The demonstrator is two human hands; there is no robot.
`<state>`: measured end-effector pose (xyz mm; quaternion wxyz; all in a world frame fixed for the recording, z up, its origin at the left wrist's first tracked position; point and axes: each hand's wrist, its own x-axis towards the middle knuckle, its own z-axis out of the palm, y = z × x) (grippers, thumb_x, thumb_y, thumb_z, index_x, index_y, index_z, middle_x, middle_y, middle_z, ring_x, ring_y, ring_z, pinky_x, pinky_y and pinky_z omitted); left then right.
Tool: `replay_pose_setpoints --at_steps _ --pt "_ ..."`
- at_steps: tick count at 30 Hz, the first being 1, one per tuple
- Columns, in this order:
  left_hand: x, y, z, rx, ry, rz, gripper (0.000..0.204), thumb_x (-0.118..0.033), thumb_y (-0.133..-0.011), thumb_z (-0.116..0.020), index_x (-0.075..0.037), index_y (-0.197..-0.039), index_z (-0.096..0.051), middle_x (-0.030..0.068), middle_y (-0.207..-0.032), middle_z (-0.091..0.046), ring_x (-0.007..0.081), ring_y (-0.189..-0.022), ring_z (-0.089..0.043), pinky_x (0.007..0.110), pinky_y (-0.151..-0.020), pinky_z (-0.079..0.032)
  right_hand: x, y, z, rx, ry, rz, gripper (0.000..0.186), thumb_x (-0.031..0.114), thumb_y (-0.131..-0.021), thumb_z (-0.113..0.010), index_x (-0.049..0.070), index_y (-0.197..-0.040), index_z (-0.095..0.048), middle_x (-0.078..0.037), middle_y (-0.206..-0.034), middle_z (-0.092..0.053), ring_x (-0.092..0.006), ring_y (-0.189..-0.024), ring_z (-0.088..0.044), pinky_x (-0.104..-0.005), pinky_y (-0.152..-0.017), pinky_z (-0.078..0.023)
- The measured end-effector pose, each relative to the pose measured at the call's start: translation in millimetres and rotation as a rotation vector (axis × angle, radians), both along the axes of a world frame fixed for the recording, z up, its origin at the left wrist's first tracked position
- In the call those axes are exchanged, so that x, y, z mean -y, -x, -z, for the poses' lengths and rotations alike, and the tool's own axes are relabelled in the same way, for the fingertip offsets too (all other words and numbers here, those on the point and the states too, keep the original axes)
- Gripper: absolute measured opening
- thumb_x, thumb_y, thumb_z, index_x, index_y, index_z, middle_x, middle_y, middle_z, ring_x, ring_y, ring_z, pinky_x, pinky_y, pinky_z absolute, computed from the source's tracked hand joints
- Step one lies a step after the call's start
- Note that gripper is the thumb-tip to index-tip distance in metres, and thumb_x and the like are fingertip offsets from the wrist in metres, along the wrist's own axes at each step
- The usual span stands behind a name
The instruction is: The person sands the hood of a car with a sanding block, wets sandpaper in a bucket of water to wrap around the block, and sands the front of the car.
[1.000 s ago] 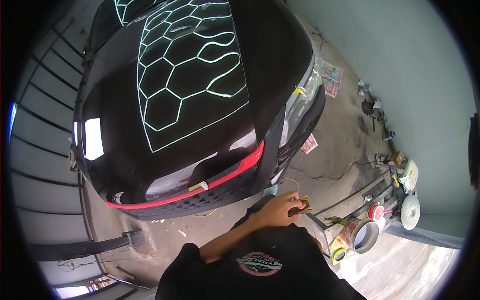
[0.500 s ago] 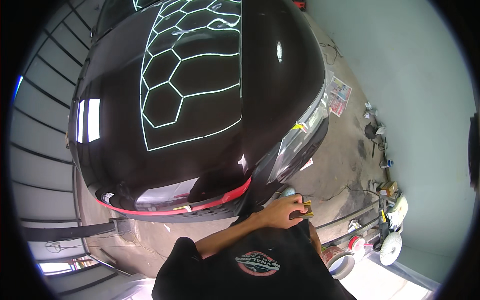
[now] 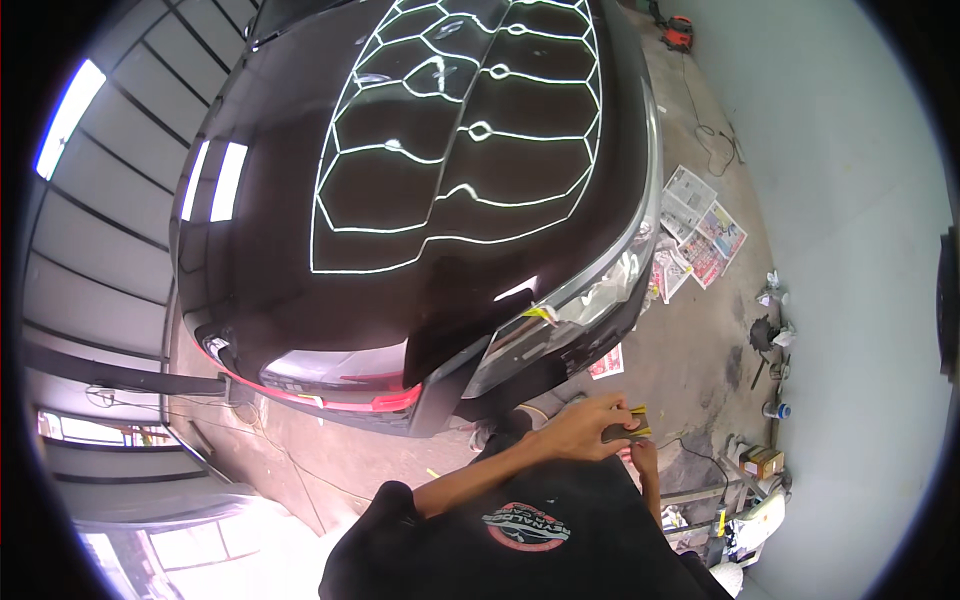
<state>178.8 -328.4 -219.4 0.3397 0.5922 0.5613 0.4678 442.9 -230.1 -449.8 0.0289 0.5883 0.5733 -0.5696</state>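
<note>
My left hand [image 3: 587, 427] is in front of my chest, its fingers closed around a small dark grey folded piece with yellow edges [image 3: 625, 432], which looks like sandpaper. Just beyond, my right hand [image 3: 644, 458] comes up from below, its fingertips bent against the lower side of that piece. Ahead stands a dark, glossy car [image 3: 370, 310], apart from both hands. Light lines in a honeycomb pattern reflect on its bonnet. A scrap of yellow tape [image 3: 541, 314] sticks on the lamp at the near corner, and a red strip [image 3: 398, 401] runs along the near edge.
Newspaper sheets [image 3: 705, 240] lie on the floor to the right of the car. Along the right wall are a blue-lidded container [image 3: 776, 410], a cardboard box [image 3: 762, 462] and a rack with tools [image 3: 745, 525]. A red machine [image 3: 677, 34] stands at the far right.
My view has turned and shifted, so the car shows differently and more newspaper is visible. My right hand has come into sight at the folded piece; my left hand keeps its grip.
</note>
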Motion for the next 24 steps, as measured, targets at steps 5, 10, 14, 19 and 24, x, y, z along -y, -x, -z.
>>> replay_pose_setpoints --at_steps 5,10,14,19,24 --pt "-52.6 -20.9 1.3 0.000 0.026 0.049 0.029 -0.014 -0.079 -0.076 -0.006 -0.105 -0.067 0.0115 -0.105 -0.057 0.0315 -0.092 -0.062 0.039 -0.077 -0.049 -11.7 -28.1 14.0 0.014 -0.033 -0.095 0.025 0.015 -0.082 -0.070 0.001 -0.103 -0.070 -0.012 -0.085 -0.073 -0.0183 -0.078 -0.070 -0.0320 -0.071 -0.056" --pt "-94.4 -28.4 2.9 -0.004 0.015 0.067 0.030 -0.014 -0.078 -0.076 -0.005 -0.105 -0.067 0.0112 -0.104 -0.057 0.0314 -0.092 -0.063 0.039 -0.076 -0.050 -14.2 -55.3 27.5 0.028 0.009 -0.098 0.039 0.016 -0.074 -0.078 0.005 -0.110 -0.069 -0.011 -0.087 -0.074 -0.0186 -0.083 -0.071 -0.0330 -0.076 -0.056" --pt "-134.8 -28.6 6.2 -0.041 0.007 0.098 0.031 -0.016 -0.079 -0.076 -0.005 -0.107 -0.067 0.0109 -0.103 -0.058 0.0314 -0.092 -0.063 0.039 -0.076 -0.050 -45.0 -58.9 31.3 0.006 0.151 -0.091 0.048 0.016 -0.068 -0.082 0.006 -0.113 -0.069 -0.010 -0.089 -0.075 -0.0192 -0.084 -0.072 -0.0343 -0.078 -0.056" --pt "-189.6 -22.9 9.1 -0.018 0.004 0.132 0.032 -0.018 -0.080 -0.076 -0.005 -0.107 -0.067 0.0106 -0.106 -0.058 0.0314 -0.091 -0.063 0.039 -0.076 -0.050 -104.1 -34.9 31.8 0.105 -0.010 -0.327 0.051 0.029 -0.071 -0.083 0.005 -0.114 -0.068 -0.012 -0.090 -0.075 -0.0228 -0.087 -0.072 -0.0363 -0.081 -0.056" --pt "-253.5 -0.5 9.9 -0.024 -0.053 0.067 0.032 -0.018 -0.081 -0.076 -0.006 -0.110 -0.067 0.0113 -0.108 -0.058 0.0320 -0.094 -0.063 0.038 -0.078 -0.050 -189.4 17.3 21.0 -0.050 -0.190 -0.456 0.040 0.036 -0.087 -0.066 0.005 -0.113 -0.067 -0.024 -0.102 -0.071 -0.0453 -0.106 -0.064 -0.0496 -0.086 -0.052"
